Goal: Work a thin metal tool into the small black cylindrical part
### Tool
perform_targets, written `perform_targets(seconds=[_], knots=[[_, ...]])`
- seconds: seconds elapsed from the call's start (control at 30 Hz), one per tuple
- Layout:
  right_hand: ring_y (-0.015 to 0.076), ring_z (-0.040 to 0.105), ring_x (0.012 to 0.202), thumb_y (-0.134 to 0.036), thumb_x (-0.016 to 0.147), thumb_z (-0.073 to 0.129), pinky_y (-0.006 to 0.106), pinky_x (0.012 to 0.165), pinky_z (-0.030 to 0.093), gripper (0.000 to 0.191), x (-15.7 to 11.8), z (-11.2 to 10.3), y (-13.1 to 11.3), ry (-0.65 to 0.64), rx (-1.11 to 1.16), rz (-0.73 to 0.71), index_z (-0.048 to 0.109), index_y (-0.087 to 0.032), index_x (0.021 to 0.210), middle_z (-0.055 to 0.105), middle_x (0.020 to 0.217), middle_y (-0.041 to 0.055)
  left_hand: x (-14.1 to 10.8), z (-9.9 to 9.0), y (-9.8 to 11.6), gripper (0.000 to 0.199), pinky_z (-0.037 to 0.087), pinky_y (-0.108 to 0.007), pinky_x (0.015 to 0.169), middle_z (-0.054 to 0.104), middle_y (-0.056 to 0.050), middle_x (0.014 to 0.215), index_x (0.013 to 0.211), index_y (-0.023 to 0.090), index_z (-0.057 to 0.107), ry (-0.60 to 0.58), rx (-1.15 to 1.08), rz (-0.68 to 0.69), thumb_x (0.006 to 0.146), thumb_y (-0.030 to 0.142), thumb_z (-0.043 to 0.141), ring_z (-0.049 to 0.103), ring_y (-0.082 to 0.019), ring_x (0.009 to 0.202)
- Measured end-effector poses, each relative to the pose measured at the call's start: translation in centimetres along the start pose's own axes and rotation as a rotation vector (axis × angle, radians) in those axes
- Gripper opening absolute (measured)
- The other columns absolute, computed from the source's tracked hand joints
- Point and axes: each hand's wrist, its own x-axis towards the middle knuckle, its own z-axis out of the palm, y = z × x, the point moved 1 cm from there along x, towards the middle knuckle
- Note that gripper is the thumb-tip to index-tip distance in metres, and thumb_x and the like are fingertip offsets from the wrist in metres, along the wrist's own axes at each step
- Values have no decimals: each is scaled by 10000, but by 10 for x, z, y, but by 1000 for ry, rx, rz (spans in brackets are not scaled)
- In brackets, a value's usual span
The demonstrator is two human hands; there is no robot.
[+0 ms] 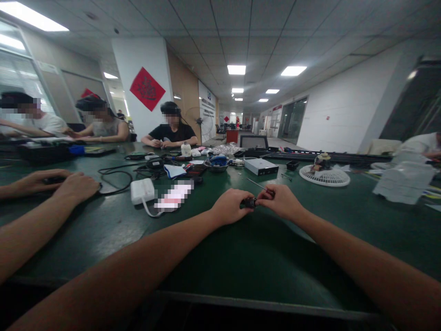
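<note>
Over the near middle of the green table, my left hand (230,207) is closed around a small dark cylindrical part (248,202), its far side hidden by the fingers. My right hand (281,202) is closed on what looks like a slim screwdriver; its thin metal shaft (255,184) points up and to the left, and the handle is mostly covered by the fingers. The right thumb and fingertip also meet the right end of the dark part. Both hands are close together, a little above the tabletop.
To the left, a co-worker's hands (77,187) hold a black object with a cable. A white adapter (142,191) lies nearer. Beyond my hands are a metal bowl (216,167), a silver-white box (261,166) and a white fan grille (324,178). Other people sit around the table.
</note>
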Motion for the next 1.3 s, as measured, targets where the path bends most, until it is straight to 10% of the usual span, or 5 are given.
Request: perform_targets(seconds=[0.5, 0.77, 1.0, 1.3], knots=[[141, 526, 577, -393, 752, 727, 266, 524, 308, 281, -2, 6, 0, -2, -150, 4, 538, -202, 670, 596, 631, -15, 0, -2, -3, 321, 455, -345, 973, 738, -43, 1109, 1161, 227, 690, -14, -19, 95, 839, 220, 694, 664, -220, 1050], [168, 552, 615, -412, 983, 433, 296, 569, 325, 385, 3, -1, 1, 5, -246, 2, 582, -193, 704, 626, 666, 35, 4, 7, -15, 259, 530, -311, 832, 753, -35, 1030, 1057, 240, 703, 139, -67, -207, 798, 236, 718, 695, -228, 960], [195, 643, 694, -365, 924, 577, 300, 628, 440, 286, 1, -9, 4, -58, -192, -27, 723, -226, 1126, 731, 809, 38, 3, 3, -37, 270, 545, -311, 805, 759, -51, 993, 1006, 236, 702, 257, -43, -468, 744, 181, 738, 706, -237, 938], [224, 700, 772, -342, 907, 595, 339, 730, 522, 252, 0, -7, 6, 13, -210, -80, 787, -249, 1043, 779, 897, 45, 4, 9, -26, 248, 546, -294, 816, 755, -24, 963, 992, 239, 708, 214, -116, -250, 753, 174, 718, 704, -209, 913]])
